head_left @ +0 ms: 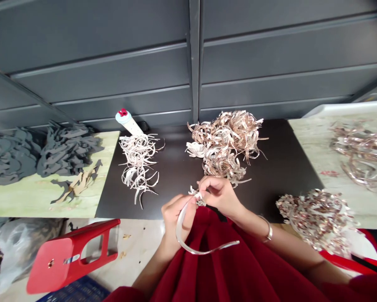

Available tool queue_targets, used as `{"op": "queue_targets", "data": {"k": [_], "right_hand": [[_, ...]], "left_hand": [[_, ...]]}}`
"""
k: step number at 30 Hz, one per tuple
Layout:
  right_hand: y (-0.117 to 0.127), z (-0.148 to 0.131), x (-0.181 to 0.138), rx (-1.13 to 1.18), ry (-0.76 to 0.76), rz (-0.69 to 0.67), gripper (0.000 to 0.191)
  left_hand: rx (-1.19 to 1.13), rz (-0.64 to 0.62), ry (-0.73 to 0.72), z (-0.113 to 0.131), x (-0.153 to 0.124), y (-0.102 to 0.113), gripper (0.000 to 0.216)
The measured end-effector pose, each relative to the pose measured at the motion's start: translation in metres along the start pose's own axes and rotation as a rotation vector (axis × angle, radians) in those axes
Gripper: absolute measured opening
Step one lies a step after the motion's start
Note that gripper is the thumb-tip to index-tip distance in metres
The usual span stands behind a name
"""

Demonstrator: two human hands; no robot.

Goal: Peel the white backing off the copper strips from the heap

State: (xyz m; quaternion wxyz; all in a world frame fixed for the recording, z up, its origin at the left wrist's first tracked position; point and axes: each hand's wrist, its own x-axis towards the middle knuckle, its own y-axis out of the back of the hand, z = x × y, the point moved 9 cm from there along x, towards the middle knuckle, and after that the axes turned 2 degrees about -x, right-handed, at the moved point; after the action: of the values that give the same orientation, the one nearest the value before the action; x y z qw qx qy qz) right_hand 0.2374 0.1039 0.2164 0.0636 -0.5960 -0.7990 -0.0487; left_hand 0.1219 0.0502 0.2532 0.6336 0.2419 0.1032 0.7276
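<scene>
My left hand and my right hand meet over my lap at the near edge of a black table. Both pinch a thin curved band, silvery white, that loops down over my red skirt. A small glittery piece sits at the band's top end between my fingertips. A bracelet circles my right wrist. Just beyond my hands lies a tangled heap of rose-gold strips. A smaller bunch of pale strips lies to its left.
A glue tube with a red cap leans behind the pale strips. Grey cut-out shapes are piled on a board at left. A heap of glittery pieces rests at right, more strips beyond. A red stool lies tipped at lower left.
</scene>
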Motion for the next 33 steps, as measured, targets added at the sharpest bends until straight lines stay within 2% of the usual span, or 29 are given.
{"op": "queue_targets", "data": {"k": [3,5,8,12,14,16,19,22,24,26,29,31,33], "right_hand": [[-0.006,0.025,-0.007,0.276,-0.194,0.007,0.010],[-0.008,0.026,-0.008,0.315,-0.212,-0.037,0.012],[-0.005,0.007,-0.005,0.161,-0.093,-0.103,0.013],[0.005,-0.024,-0.004,-0.222,0.104,-0.041,0.007],[0.006,-0.029,-0.004,-0.271,0.125,-0.032,0.012],[0.004,-0.026,-0.005,-0.188,0.092,-0.065,0.013],[-0.001,-0.013,-0.007,0.082,-0.005,-0.129,0.014],[-0.008,-0.005,-0.009,0.291,-0.066,-0.139,0.014],[-0.012,-0.004,-0.009,0.350,-0.076,-0.123,0.015],[-0.015,-0.005,-0.009,0.389,-0.082,-0.101,0.018],[-0.018,-0.007,-0.007,0.433,-0.091,-0.085,0.020],[-0.018,-0.010,-0.007,0.399,-0.070,-0.095,0.021],[-0.016,-0.018,-0.006,0.263,-0.001,-0.111,0.020]], "left_hand": [[-0.034,0.006,0.032,0.000,0.001,0.002,0.029],[-0.017,0.006,0.020,0.001,0.002,0.004,0.027],[0.041,0.007,-0.036,0.003,0.002,0.006,0.024],[0.080,0.013,-0.107,0.006,0.002,0.008,0.021],[0.050,0.003,-0.090,0.005,0.003,0.008,0.022],[-0.062,-0.047,0.021,-0.005,0.004,0.005,0.025],[-0.456,-0.079,0.349,-0.034,0.000,-0.007,0.030],[-0.920,-0.081,0.685,-0.058,-0.012,-0.031,0.035],[-1.136,-0.147,0.825,-0.061,-0.019,-0.050,0.039],[-1.280,-0.199,0.903,-0.060,-0.024,-0.062,0.039],[-1.397,-0.208,0.948,-0.058,-0.026,-0.068,0.038],[-1.389,-0.218,0.932,-0.058,-0.025,-0.068,0.040],[-1.289,-0.228,0.885,-0.060,-0.024,-0.064,0.043]]}}
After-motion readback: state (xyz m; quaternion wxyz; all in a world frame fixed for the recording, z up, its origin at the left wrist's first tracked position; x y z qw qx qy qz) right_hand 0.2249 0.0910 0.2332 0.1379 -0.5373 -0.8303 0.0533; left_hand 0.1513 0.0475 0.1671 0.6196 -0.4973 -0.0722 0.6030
